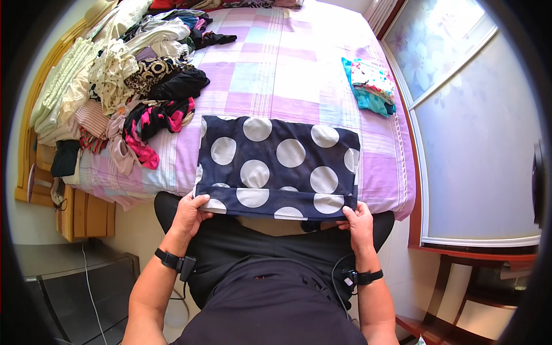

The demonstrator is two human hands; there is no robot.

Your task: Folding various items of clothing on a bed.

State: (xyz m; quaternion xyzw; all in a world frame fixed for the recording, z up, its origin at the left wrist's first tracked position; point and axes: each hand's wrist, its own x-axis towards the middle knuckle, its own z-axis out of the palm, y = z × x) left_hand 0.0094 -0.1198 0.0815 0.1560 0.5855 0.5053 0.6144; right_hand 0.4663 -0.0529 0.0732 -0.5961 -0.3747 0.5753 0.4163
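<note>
A dark navy cloth with large white polka dots lies spread and folded into a wide rectangle on the near edge of the bed. Along its near side runs a folded-over strip. My left hand pinches the near left corner between thumb and fingers. At the near right corner, my right hand grips the fabric the same way, thumb on top. The near edge reaches past the mattress, over my lap. Both wrists carry black straps with small devices.
A heap of mixed clothes covers the bed's left side. Folded garments, white floral over turquoise, lie at the right on the checked bedsheet. Frosted sliding panels stand along the right. A wooden bedside cabinet is at the left.
</note>
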